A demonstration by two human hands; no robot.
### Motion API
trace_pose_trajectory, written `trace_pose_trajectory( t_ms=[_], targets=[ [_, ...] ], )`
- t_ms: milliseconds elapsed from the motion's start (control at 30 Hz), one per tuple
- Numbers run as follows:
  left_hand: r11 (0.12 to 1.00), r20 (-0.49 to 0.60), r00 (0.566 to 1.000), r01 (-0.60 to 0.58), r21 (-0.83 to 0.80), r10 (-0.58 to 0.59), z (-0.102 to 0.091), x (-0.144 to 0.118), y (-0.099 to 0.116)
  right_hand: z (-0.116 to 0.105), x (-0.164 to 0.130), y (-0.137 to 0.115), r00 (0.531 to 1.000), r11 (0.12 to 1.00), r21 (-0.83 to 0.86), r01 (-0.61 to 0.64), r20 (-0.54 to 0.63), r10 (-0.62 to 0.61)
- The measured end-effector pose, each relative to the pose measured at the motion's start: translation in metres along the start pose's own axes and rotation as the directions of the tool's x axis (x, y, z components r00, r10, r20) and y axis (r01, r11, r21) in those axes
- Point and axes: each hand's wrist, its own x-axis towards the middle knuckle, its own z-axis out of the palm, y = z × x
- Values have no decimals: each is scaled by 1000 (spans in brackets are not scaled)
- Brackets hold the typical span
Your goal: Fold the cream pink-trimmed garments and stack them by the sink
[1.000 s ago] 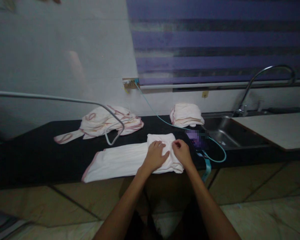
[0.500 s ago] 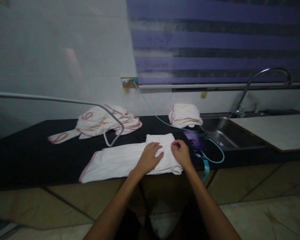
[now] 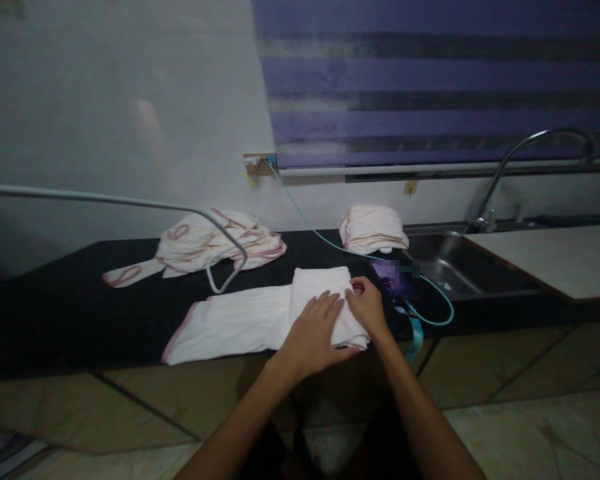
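In the head view we saw 1 long white cloth (image 3: 260, 317) with pink edging lying along the front edge of the black counter (image 3: 80, 300), its right end folded over into a thicker block. The left hand (image 3: 313, 333) lay flat on that folded end, fingers spread and released, pressing the near part of the fold. The right hand (image 3: 366, 307) sat just beside it at the fold's right edge, its fingers curled and pinching the cloth between thumb and fingertips. Both forearms reached up from the bottom of the frame. Behind the cloth, to the left, a loose heap of similar cloths (image 3: 205, 243) sprawled on the counter, with a bent metal rod (image 3: 130, 200) arching over it. Farther back on the right, a neat stack of folded cloths (image 3: 373, 229) stood near the wall. A blurred phone (image 3: 394, 278) lay just right of the right hand, with a teal cable (image 3: 310, 223) running from it up to a wall socket (image 3: 259, 164). A steel sink (image 3: 455, 267) and its curved faucet (image 3: 530, 150) occupied the right side, below a purple striped blind (image 3: 430, 80).
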Motion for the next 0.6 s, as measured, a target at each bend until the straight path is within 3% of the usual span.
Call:
trace_pose_trajectory(
  t_ms=[67,167,367,600],
  targets=[
    [1000,86,996,-26,-10,26,3,-1,17,-1,1,1,999,995,84,-45,-7,46],
    [999,142,989,34,-8,-32,8,1,25,-1,3,2,994,976,194,-101,-12,106],
    [1000,161,987,14,-13,-12,2,5,18,-2,1,-3,991,951,283,-127,-12,135],
    [997,163,987,-9,83,-4,1,11,26,-5,-1,-7,992,959,257,-120,60,108]
  ],
)
